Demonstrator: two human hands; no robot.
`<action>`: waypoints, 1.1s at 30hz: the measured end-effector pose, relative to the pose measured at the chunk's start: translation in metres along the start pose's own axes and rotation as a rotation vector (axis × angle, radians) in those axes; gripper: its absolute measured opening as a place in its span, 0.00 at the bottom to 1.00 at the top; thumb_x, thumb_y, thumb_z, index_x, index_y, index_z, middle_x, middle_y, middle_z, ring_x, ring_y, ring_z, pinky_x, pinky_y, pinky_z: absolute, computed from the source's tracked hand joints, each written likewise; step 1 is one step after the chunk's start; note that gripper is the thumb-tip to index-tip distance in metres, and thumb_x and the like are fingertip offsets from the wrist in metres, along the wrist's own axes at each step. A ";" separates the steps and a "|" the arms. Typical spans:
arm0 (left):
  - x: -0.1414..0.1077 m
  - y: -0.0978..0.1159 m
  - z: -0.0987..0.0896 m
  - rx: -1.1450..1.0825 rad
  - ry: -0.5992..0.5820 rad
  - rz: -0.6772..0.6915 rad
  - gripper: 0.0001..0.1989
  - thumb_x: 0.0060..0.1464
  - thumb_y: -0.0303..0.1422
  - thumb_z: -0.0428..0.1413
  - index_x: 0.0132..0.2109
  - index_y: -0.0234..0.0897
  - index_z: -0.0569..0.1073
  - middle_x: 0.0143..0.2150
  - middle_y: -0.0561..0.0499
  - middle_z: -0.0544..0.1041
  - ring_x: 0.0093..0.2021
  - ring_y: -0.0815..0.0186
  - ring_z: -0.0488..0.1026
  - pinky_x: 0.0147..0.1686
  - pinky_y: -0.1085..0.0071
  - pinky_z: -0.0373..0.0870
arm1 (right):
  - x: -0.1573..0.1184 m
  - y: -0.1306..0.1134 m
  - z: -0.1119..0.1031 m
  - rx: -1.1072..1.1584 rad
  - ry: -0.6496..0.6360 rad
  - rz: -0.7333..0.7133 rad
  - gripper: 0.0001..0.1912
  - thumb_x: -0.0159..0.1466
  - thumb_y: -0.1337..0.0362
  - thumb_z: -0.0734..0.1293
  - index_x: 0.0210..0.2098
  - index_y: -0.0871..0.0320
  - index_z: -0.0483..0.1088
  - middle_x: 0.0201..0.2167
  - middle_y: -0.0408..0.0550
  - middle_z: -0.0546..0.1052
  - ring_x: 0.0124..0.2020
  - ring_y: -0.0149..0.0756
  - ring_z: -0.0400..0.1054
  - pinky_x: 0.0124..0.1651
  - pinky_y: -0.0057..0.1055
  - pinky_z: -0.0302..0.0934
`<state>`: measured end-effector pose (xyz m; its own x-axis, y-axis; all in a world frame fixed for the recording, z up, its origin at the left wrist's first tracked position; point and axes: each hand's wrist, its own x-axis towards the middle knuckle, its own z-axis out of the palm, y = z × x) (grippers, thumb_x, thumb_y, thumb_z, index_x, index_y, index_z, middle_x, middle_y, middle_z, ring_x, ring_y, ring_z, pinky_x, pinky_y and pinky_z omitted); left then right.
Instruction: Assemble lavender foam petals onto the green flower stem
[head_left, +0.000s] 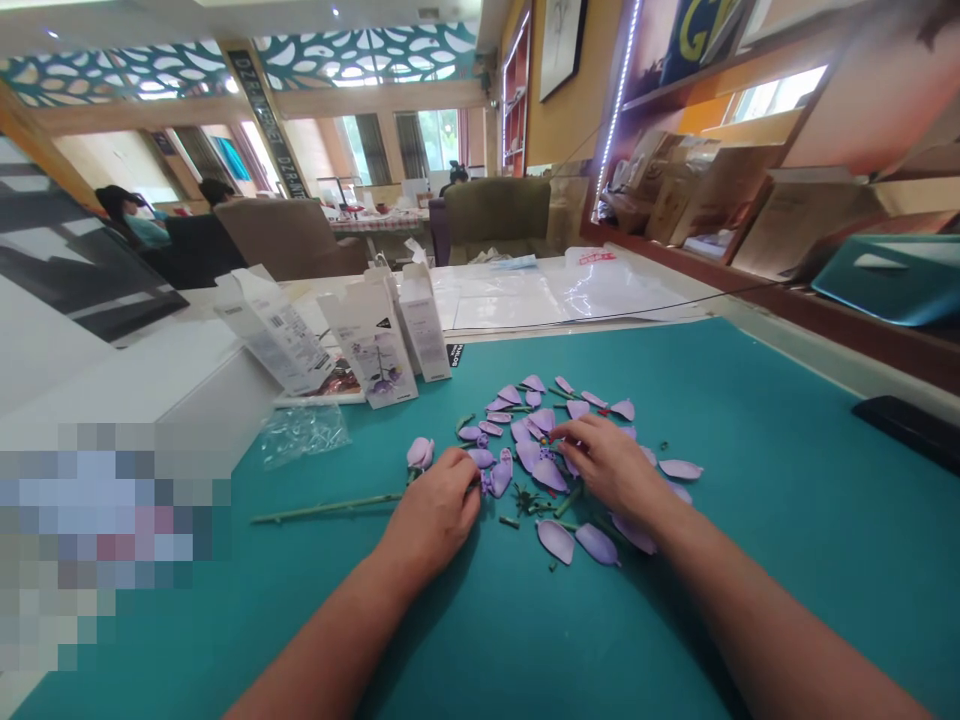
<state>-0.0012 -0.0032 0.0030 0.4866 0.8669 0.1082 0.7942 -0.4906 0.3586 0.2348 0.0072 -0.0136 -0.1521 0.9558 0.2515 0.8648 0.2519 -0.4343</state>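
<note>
Lilac plastic petals and small green parts lie in a loose pile on the teal mat. My left hand is closed at the pile's left side, its fingertips next to a small purple piece; what it grips is hidden. Beside that hand a green stem reaches left, and a lilac bud sits just above it. My right hand has its fingers pinched together over the middle of the pile, by a flower-like group of petals. Whatever is between those fingers is too small to name.
Opened white boxes stand at the back left, with a clear plastic bag before them. A white carton borders the mat's left. A black object lies at the right edge. Seated people are farther back.
</note>
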 end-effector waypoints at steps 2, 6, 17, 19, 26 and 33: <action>0.000 0.000 0.000 -0.003 0.002 0.002 0.08 0.57 0.26 0.44 0.37 0.37 0.67 0.43 0.47 0.70 0.42 0.62 0.71 0.41 0.67 0.67 | 0.000 -0.001 0.000 0.017 0.017 -0.020 0.13 0.64 0.68 0.58 0.41 0.58 0.73 0.37 0.51 0.75 0.41 0.40 0.66 0.43 0.33 0.59; 0.000 0.000 0.001 -0.002 0.000 0.006 0.08 0.58 0.27 0.44 0.37 0.37 0.67 0.44 0.47 0.70 0.42 0.62 0.70 0.42 0.66 0.66 | -0.001 -0.006 -0.002 0.054 0.048 -0.019 0.13 0.63 0.69 0.58 0.40 0.57 0.73 0.38 0.50 0.76 0.41 0.38 0.68 0.43 0.32 0.59; 0.001 0.001 0.002 0.034 -0.030 -0.025 0.07 0.58 0.28 0.44 0.37 0.38 0.67 0.43 0.47 0.71 0.38 0.63 0.71 0.38 0.68 0.66 | 0.001 0.000 -0.016 0.024 0.140 0.146 0.12 0.62 0.63 0.60 0.37 0.53 0.75 0.32 0.46 0.78 0.34 0.38 0.70 0.36 0.32 0.59; 0.001 -0.001 0.003 0.047 -0.038 -0.021 0.07 0.58 0.27 0.44 0.36 0.38 0.67 0.43 0.47 0.71 0.38 0.63 0.71 0.37 0.68 0.65 | 0.001 -0.001 -0.015 0.022 0.141 0.136 0.12 0.62 0.63 0.60 0.37 0.53 0.75 0.32 0.46 0.78 0.34 0.38 0.70 0.37 0.32 0.59; -0.001 0.000 0.002 0.088 -0.064 -0.014 0.08 0.58 0.28 0.44 0.36 0.38 0.67 0.42 0.47 0.70 0.36 0.63 0.71 0.35 0.68 0.65 | 0.000 -0.004 -0.004 -0.015 0.068 0.093 0.16 0.62 0.70 0.57 0.42 0.56 0.74 0.39 0.48 0.79 0.41 0.39 0.70 0.42 0.32 0.60; -0.003 0.000 0.001 0.097 -0.073 -0.024 0.08 0.58 0.28 0.45 0.35 0.37 0.68 0.42 0.46 0.70 0.36 0.63 0.71 0.35 0.68 0.66 | 0.034 -0.021 0.004 -0.179 -0.087 -0.016 0.16 0.64 0.70 0.57 0.44 0.56 0.73 0.43 0.49 0.76 0.45 0.38 0.69 0.45 0.30 0.58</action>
<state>-0.0023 -0.0053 0.0015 0.4892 0.8716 0.0311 0.8359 -0.4787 0.2688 0.2091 0.0349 0.0003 -0.2001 0.9635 0.1779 0.9322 0.2431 -0.2681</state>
